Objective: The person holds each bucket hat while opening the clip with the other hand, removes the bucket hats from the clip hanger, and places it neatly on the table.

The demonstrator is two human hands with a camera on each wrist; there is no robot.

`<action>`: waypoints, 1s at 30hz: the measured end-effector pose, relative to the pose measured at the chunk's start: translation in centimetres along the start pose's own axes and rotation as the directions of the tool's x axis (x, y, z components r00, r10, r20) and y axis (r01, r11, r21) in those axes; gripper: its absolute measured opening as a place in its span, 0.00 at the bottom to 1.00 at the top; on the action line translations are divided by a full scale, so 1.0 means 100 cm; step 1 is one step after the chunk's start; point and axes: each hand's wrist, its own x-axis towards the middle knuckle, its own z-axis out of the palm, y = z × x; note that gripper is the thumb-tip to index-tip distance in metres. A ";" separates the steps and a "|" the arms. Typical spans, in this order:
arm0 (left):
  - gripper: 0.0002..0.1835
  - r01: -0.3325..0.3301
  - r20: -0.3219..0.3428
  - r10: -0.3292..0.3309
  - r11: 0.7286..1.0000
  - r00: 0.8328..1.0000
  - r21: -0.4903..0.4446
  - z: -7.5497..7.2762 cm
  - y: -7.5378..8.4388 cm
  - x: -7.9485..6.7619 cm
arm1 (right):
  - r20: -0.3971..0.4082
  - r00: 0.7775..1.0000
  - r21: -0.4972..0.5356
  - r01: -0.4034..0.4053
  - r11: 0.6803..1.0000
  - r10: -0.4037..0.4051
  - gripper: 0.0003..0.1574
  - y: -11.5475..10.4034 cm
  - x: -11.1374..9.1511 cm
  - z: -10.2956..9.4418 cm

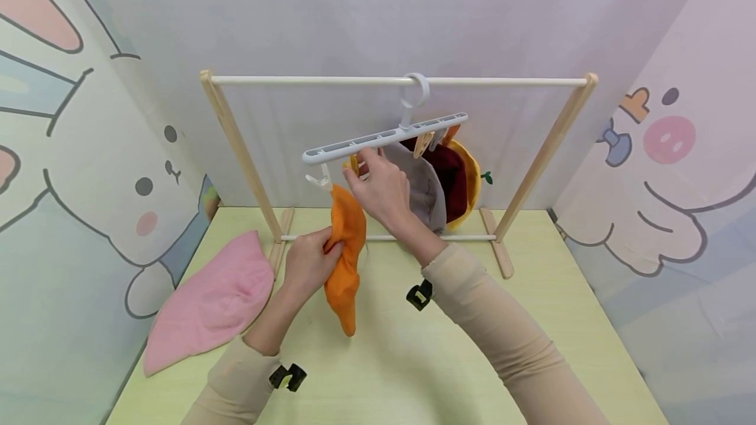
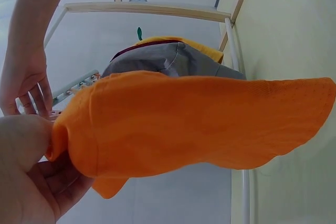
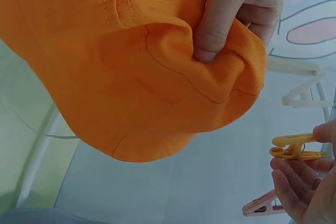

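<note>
In the head view, we see the left grip (image 1: 308, 262) with thumb and fingers closed on the orange hat (image 1: 345, 222), which hangs above the desk (image 1: 472, 346), its narrow end pointing down. A white clip (image 1: 321, 179) hangs from the hanger (image 1: 384, 138) at the hat's upper edge. The right grip (image 1: 385, 190) is narrowed to a pinch on a yellow clip (image 1: 354, 164), just under the hanger, whose hook loops over the white rail of the rack (image 1: 534, 156). To the right we find a grey hat (image 1: 420, 182), a dark red hat (image 1: 447, 172) and a yellow hat (image 1: 470, 182) side by side below more clips. A pink hat (image 1: 215, 300) lies on the desk at the left.

In the left wrist view, we see the left grip's fingers bent under the orange hat, holding one end while the rest stretches across the picture, in front of the grey hat. The right grip is at the upper left; what it holds there we cannot tell.

In the right wrist view, we see the left thumb pressing into the orange hat's folds. The right grip pinches the yellow clip apart from the hat, between the white clip and a pink clip (image 3: 262, 205).
</note>
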 end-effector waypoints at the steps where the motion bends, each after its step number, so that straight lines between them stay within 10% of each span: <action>1: 0.04 0.003 0.002 -0.003 1.000 1.000 -0.002 0.000 0.000 0.000 | 0.003 1.000 0.001 0.005 1.000 -0.005 0.12 0.000 0.000 0.000; 30: 0.05 0.149 0.076 -0.136 0.968 0.988 -0.200 0.007 -0.032 -0.003 | 0.030 0.998 0.006 0.053 0.999 -0.053 0.14 0.002 -0.001 0.004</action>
